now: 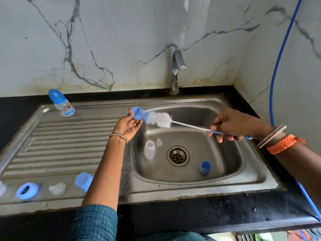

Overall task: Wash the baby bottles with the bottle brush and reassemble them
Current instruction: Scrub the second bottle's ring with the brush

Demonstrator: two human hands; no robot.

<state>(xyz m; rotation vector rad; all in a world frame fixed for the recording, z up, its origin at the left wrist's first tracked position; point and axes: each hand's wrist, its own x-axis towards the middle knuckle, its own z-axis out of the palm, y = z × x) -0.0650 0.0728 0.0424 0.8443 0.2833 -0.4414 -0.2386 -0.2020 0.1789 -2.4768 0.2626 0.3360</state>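
1. Nearest, front edge of sink (191,192), on drainboard: blue collar ring (27,190), clear teat (57,188), blue cap (83,181) partly behind L forearm. All apart from both hands.
2. In basin: clear bottle body (149,149) upright w/ small clear teat piece (158,142) just beside; 2nd blue cap (205,167) right of drain. Nobody touching these.
3. Right hand (231,124) gripping brush handle, fingers curled round it. Bottle brush (161,120) long axis runs from that grip up-left across basin, bristle head at far end.
4. Left hand (128,125) palm up, fingers loosely curved, holding small blue part (136,113) at fingertips; how tight, can't tell, blurred.
5. Key relation: bristle tip sits in the part's opening, so part lies straight along brush axis, up-left of R grip. Next move likely push/twist along that line.
6. Farthest: assembled bottle (62,103) upright at back left, well apart.
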